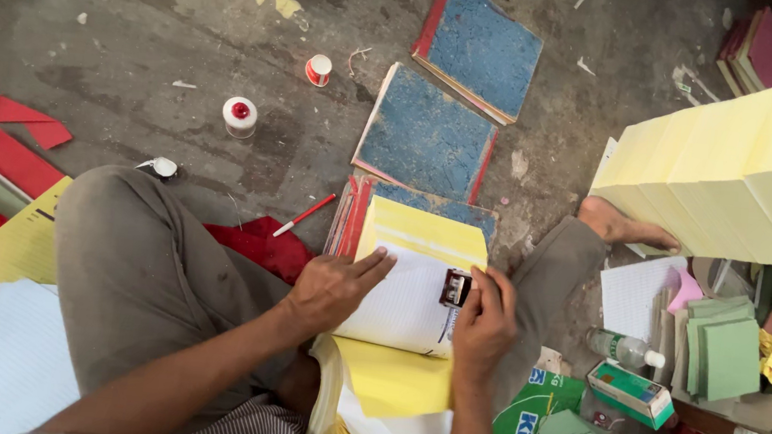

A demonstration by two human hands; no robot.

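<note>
Both hands on white ruled pad (401,308): left hand (332,287) flat, fingers spread, pinning its left edge; right hand (484,326) gripping small black stamper (456,288) at its right edge. Best to press straight down, pad steady.

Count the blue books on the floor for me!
3 blue-covered books with red spines: one at top, one below it, one partly hidden under the yellow paper pad. More may be hidden.

one head-worn camera looks steeply down, close over the lap, onto the concrete floor (138,52) ahead.
</note>
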